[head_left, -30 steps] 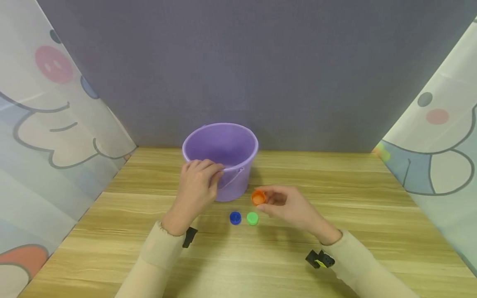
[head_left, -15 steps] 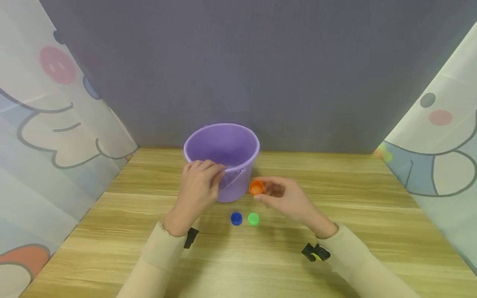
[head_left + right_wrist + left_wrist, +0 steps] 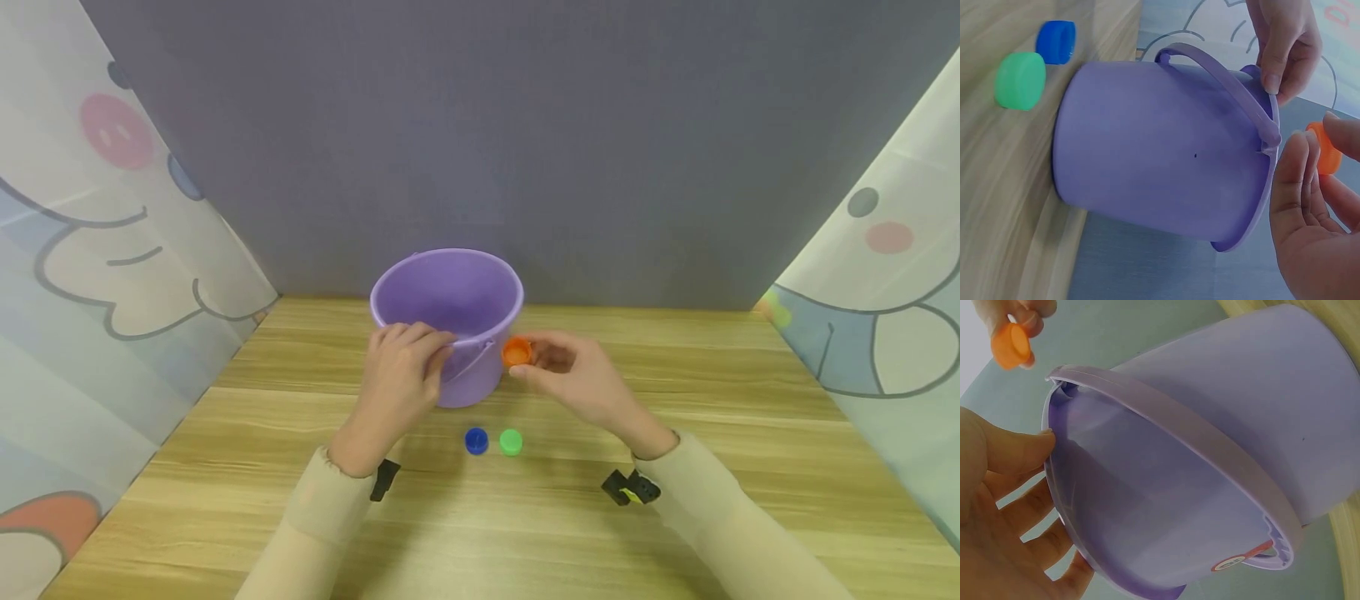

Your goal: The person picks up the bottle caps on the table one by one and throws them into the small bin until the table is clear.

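A purple bucket [image 3: 472,379] stands upright on the wooden table, its handle hanging down at the side. My left hand [image 3: 397,379] grips the near-left part of its rim, thumb on one side and fingers on the other, as the left wrist view [image 3: 1016,506] shows. Between the thumb and fingers of my right hand [image 3: 588,383] is an orange cap [image 3: 517,352], held just right of the bucket, below rim height in the head view. In the right wrist view the orange cap [image 3: 1325,149] is beside the rim. A blue cap [image 3: 476,441] and a green cap [image 3: 511,442] lie in front of the bucket.
Behind the wooden table [image 3: 675,400] rises a dark grey panel [image 3: 600,150]. Curtains with cartoon prints hang at the left [image 3: 82,275] and right [image 3: 900,333].
My right hand has moved away from me and upward with the orange cap, from near the green cap to beside the upper bucket wall. My left hand keeps its grip on the rim.
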`<action>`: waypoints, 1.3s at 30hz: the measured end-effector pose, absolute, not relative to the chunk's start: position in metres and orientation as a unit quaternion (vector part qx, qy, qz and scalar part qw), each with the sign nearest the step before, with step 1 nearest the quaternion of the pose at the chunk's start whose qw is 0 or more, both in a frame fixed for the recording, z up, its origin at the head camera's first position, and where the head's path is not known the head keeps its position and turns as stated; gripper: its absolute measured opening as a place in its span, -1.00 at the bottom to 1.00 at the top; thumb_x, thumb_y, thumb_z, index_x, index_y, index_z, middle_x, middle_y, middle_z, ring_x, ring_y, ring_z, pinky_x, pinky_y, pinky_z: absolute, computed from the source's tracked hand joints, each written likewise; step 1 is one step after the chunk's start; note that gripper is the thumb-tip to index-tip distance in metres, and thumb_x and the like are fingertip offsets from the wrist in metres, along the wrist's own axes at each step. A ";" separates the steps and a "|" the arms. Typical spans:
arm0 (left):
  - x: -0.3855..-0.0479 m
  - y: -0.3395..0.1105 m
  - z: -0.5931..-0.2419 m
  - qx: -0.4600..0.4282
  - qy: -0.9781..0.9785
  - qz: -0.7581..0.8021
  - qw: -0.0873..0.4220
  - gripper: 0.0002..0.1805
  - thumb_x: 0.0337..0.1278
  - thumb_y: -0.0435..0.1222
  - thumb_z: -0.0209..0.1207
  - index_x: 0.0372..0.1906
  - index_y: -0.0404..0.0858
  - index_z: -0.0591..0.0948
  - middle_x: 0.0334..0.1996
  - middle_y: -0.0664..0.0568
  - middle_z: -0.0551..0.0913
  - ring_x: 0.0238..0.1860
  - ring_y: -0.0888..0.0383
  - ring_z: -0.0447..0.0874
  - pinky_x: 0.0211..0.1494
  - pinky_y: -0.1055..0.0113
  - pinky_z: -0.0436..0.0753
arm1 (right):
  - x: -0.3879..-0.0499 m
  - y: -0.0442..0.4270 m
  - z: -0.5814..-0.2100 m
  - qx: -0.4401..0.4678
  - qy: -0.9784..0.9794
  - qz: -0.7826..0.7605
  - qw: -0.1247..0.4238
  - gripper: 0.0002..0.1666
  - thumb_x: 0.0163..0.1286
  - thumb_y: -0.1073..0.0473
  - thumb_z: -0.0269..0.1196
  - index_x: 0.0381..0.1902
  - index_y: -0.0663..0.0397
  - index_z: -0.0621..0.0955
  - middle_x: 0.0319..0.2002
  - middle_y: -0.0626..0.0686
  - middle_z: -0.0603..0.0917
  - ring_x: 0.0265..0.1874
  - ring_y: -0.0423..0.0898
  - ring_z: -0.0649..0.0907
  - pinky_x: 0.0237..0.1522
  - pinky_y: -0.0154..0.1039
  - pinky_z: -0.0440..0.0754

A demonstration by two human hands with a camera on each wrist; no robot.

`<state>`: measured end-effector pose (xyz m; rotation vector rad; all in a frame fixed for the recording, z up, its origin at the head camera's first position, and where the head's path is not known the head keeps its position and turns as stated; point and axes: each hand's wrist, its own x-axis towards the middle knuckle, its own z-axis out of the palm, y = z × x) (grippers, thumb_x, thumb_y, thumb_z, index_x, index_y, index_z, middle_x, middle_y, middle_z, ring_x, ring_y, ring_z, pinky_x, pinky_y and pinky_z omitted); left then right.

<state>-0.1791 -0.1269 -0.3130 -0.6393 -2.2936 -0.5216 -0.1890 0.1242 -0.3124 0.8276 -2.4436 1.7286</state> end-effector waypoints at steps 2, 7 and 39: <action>-0.179 -0.127 -0.313 -0.246 -0.883 -0.201 0.345 -0.87 0.18 -0.43 0.33 -0.19 -0.26 0.78 -0.30 -0.02 0.76 -0.22 -0.08 0.61 0.07 -0.07 0.47 | -0.191 0.123 -0.310 0.269 -0.787 0.555 0.024 -0.49 0.29 0.20 0.45 0.19 0.15 0.66 -0.31 0.02 0.70 -0.30 -0.03 0.68 -0.26 -0.23 0.69; -0.179 -0.127 -0.313 -0.246 -0.884 -0.198 0.343 -0.87 0.17 -0.43 0.32 -0.19 -0.25 0.78 -0.30 -0.01 0.76 -0.22 -0.07 0.62 0.06 -0.06 0.47 | -0.195 0.119 -0.304 0.275 -0.779 0.562 0.035 -0.50 0.28 0.24 0.45 0.19 0.14 0.66 -0.30 0.06 0.69 -0.32 -0.02 0.67 -0.32 -0.24 0.67; -0.180 -0.128 -0.313 -0.249 -0.883 -0.194 0.348 -0.87 0.17 -0.43 0.32 -0.19 -0.26 0.78 -0.30 -0.02 0.76 -0.22 -0.08 0.62 0.05 -0.07 0.49 | -0.222 0.098 -0.278 0.254 -0.787 0.557 0.080 -0.54 0.28 0.16 0.47 0.12 0.14 0.69 -0.29 0.09 0.67 -0.30 -0.02 0.68 -0.26 -0.27 0.64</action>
